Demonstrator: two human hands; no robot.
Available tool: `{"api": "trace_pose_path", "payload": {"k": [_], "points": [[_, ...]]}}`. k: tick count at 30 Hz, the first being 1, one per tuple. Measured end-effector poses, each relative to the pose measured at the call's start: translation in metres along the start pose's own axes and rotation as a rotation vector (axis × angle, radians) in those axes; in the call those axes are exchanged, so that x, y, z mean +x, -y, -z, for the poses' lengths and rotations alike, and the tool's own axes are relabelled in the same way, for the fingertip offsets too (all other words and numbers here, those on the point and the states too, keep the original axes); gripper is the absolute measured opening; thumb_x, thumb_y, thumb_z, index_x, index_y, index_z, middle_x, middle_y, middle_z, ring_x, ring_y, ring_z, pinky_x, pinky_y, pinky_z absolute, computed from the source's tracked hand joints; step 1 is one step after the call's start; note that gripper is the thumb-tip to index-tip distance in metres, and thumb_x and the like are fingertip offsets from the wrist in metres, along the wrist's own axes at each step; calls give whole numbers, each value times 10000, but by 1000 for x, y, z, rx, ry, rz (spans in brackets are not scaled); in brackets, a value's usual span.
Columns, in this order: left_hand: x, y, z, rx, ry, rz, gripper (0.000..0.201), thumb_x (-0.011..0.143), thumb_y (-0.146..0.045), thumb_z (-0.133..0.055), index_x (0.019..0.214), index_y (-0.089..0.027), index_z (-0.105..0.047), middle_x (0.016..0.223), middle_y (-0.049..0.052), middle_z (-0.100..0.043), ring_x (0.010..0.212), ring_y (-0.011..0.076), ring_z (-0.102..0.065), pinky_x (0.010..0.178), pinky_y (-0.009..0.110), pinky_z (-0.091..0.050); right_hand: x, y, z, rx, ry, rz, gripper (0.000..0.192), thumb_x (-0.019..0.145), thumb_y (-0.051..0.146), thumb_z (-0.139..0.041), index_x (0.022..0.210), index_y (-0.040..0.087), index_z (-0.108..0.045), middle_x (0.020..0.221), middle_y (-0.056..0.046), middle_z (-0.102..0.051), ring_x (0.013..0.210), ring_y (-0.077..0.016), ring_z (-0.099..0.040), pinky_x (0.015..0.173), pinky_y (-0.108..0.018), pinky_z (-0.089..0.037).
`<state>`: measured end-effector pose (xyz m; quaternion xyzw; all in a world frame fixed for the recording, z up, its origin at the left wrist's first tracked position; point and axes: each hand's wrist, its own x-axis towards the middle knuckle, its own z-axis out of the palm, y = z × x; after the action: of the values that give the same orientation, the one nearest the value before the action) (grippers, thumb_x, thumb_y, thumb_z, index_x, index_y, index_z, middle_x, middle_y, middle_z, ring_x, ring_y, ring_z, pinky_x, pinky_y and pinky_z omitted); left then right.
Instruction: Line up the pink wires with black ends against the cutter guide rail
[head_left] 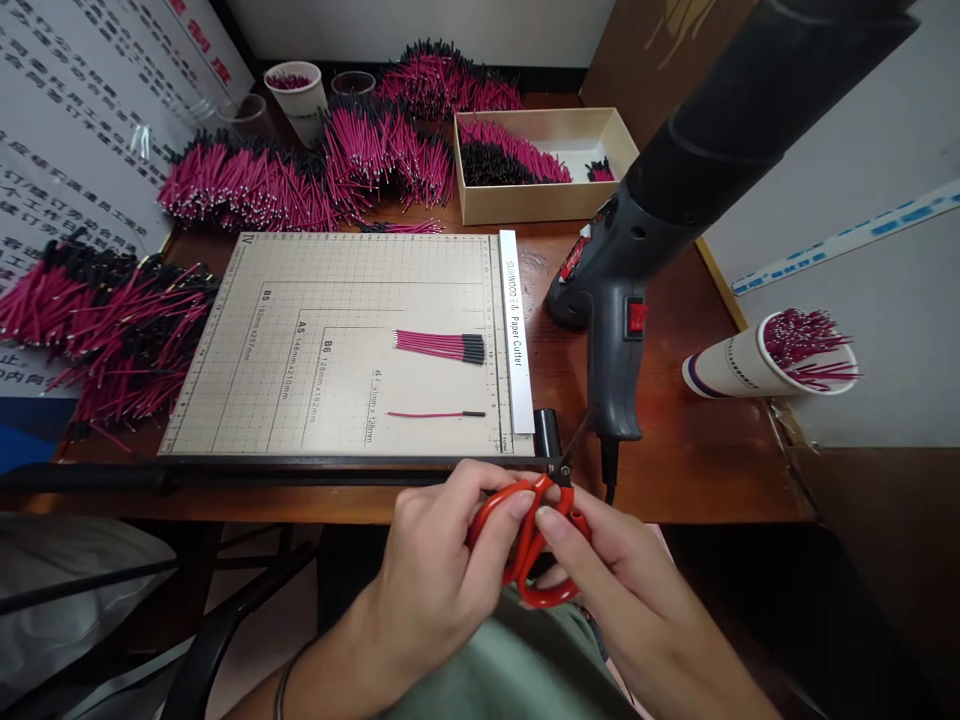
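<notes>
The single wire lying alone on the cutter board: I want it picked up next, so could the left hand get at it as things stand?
Probably yes, once freed. The left hand now shares the red scissors with the right hand; the single wire lies just ahead on the cutter board, nothing between.

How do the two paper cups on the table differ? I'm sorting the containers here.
The far paper cup stands upright near the back wall; the near paper cup lies tipped on its side at the right edge. The far one looks plain white, the near one carries dark bands. Both hold pink wire pieces.
</notes>
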<state>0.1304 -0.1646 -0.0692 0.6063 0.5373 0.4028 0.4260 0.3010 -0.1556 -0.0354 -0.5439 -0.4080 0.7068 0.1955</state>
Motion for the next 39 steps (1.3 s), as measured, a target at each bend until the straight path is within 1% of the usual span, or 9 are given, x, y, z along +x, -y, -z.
{"api": "trace_pose_path", "payload": {"k": [4,8,10,13,15,21,27,35,39], "points": [[2,-3,-3,157,-88,-229,124,996,-199,-500,948,-187,-613,622,-24,-676,480,100,-597,489,208,-463,3,-1,-17,109,-112,-16,405,896,580,-654,966,190,-737,666,7,-541,628,-114,-539,582,-206,-550],[17,0,14,382,-145,-388,150,999,-229,-536,927,-173,-655,690,4,-710,571,136,-567,572,272,-473,-2,-10,-5,73,-190,68,433,865,583,-692,708,179,-697,647,-35,-614,567,-123,-538,576,-245,-538],[26,5,27,531,-215,-388,90,971,-204,-596,928,-172,-669,746,21,-728,658,161,-571,653,307,-482,-8,-14,12,56,-377,168,342,873,556,-699,787,225,-707,692,-37,-654,663,-175,-632,689,-298,-580],[37,18,44,676,-203,-350,76,951,-230,-638,990,-193,-692,914,48,-757,830,215,-601,790,388,-477,-12,-14,43,44,-785,259,262,939,543,-602,977,299,-688,871,-43,-672,978,-248,-671,897,-385,-573],[41,25,50,700,-150,-310,99,947,-276,-652,997,-211,-708,983,54,-751,894,236,-600,835,421,-463,-7,-12,60,-191,-918,264,353,925,592,-539,985,280,-693,921,-84,-663,945,-295,-653,850,-443,-561],[44,32,52,641,-89,-260,93,948,-272,-649,945,-243,-738,987,39,-727,939,235,-575,867,430,-414,38,-20,81,-898,-888,113,666,884,516,-338,1354,121,-598,1100,-202,-611,1101,-366,-612,1012,-590,-439],[45,29,52,626,-61,-240,102,950,-254,-647,910,-251,-740,963,28,-720,920,228,-568,835,413,-373,65,-35,77,-1138,-998,98,654,917,466,-365,1367,59,-610,1085,-237,-551,1025,-421,-544,883,-632,-410],[46,26,49,653,-39,-205,118,940,-242,-649,853,-249,-727,939,18,-713,879,227,-557,770,401,-308,66,-35,77,-1177,-952,67,696,912,476,-427,1440,40,-550,1168,-246,-514,1067,-445,-499,894,-605,-402],[46,27,49,633,-31,-194,110,949,-245,-643,874,-247,-723,948,16,-702,887,227,-549,770,392,-283,58,-39,78,-1099,-990,233,619,952,419,-419,1463,81,-509,1180,-233,-550,1120,-430,-512,931,-623,-402]]}}
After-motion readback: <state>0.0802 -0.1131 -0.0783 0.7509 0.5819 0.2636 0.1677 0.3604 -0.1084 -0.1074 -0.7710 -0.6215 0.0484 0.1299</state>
